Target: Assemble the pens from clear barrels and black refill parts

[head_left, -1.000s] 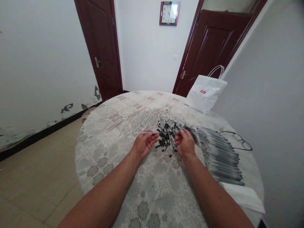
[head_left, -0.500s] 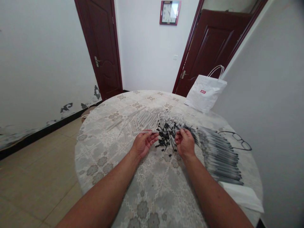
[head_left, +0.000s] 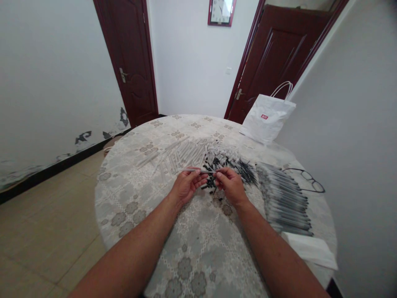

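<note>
Head view | my left hand (head_left: 185, 187) pinched a pale tube (head_left: 187, 169), my right hand (head_left: 232, 185) a thin rod (head_left: 208, 171), in line, near black pieces (head_left: 211, 182) | I judged crooked pressure could bend the rod

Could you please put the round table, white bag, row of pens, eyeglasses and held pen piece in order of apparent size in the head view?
1. Round table
2. Row of pens, helped by lying nearer the camera than the bag
3. White bag
4. Eyeglasses
5. Held pen piece, very thin
</note>
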`<act>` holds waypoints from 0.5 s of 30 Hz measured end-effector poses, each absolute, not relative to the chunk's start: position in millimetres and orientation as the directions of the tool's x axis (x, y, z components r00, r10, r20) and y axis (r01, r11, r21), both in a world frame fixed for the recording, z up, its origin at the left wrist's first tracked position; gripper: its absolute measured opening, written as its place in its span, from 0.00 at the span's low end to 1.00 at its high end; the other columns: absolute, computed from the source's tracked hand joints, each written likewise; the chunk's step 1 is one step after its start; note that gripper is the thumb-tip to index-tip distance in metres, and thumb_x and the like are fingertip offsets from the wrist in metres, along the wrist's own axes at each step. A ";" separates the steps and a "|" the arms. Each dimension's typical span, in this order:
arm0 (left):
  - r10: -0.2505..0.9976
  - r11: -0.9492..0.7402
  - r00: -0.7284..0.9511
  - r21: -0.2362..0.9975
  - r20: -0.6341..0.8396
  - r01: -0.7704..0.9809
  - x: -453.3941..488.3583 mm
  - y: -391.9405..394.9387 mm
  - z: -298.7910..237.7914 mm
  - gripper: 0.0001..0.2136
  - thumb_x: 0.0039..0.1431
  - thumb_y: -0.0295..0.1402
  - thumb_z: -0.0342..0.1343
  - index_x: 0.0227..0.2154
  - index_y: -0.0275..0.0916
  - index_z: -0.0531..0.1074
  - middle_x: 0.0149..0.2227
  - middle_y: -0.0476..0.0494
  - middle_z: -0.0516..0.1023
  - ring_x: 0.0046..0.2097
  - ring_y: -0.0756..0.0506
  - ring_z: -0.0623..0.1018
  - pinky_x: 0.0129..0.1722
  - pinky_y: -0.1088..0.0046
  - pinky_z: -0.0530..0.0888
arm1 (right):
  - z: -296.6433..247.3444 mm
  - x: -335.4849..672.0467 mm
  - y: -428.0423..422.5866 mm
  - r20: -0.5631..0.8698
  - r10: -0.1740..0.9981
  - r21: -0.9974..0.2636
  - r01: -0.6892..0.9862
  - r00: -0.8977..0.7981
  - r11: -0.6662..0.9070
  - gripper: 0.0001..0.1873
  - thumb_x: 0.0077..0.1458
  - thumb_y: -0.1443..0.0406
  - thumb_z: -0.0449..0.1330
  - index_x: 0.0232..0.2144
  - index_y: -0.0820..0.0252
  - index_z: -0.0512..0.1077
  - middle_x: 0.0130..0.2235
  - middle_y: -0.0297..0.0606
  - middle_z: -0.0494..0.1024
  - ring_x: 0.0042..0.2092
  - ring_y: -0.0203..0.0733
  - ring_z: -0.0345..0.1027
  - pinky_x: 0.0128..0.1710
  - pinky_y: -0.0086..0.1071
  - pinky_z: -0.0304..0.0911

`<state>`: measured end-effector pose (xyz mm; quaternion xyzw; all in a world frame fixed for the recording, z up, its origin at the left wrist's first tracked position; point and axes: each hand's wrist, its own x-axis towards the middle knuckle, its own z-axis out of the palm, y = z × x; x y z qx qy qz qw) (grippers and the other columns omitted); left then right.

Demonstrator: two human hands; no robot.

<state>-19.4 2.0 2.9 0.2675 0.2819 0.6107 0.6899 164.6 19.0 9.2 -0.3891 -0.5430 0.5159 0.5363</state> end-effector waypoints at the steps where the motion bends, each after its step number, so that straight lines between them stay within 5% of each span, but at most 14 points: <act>1: 0.990 0.133 0.126 0.725 -0.064 -0.676 -19.2 1.0 2.9 0.11 0.53 0.29 0.66 0.38 0.35 0.72 0.35 0.40 0.82 0.40 0.42 0.83 0.41 0.66 0.80 | 9.9 164.4 17.0 0.166 0.969 -0.985 -0.084 -0.184 0.152 0.14 0.51 0.56 0.65 0.36 0.58 0.72 0.27 0.32 0.77 0.24 0.34 0.66 0.21 0.26 0.59; 5: 0.968 0.227 0.229 0.752 -0.104 -0.619 -17.9 -4.6 6.8 0.09 0.54 0.29 0.65 0.37 0.34 0.73 0.33 0.40 0.82 0.35 0.45 0.83 0.36 0.69 0.80 | 12.1 166.5 13.7 0.106 0.937 -0.993 0.018 -0.334 0.119 0.14 0.50 0.54 0.66 0.32 0.57 0.71 0.22 0.28 0.73 0.22 0.33 0.63 0.22 0.26 0.58; 12: 0.959 0.264 0.253 0.724 -0.127 -0.637 -18.3 -4.2 9.1 0.06 0.56 0.29 0.63 0.34 0.33 0.74 0.32 0.39 0.82 0.32 0.46 0.82 0.35 0.68 0.80 | 12.3 175.0 19.7 0.069 0.931 -0.989 0.094 -0.360 0.110 0.15 0.52 0.53 0.64 0.33 0.57 0.70 0.22 0.28 0.72 0.22 0.34 0.62 0.22 0.27 0.57; 15: 0.982 0.191 0.137 0.686 -0.132 -0.702 -21.4 1.1 6.6 0.05 0.56 0.29 0.62 0.33 0.33 0.74 0.33 0.39 0.82 0.33 0.45 0.82 0.36 0.68 0.80 | 15.0 185.2 24.4 0.158 0.938 -0.908 0.329 -0.308 0.261 0.12 0.57 0.55 0.59 0.37 0.56 0.72 0.26 0.31 0.74 0.26 0.37 0.65 0.28 0.29 0.61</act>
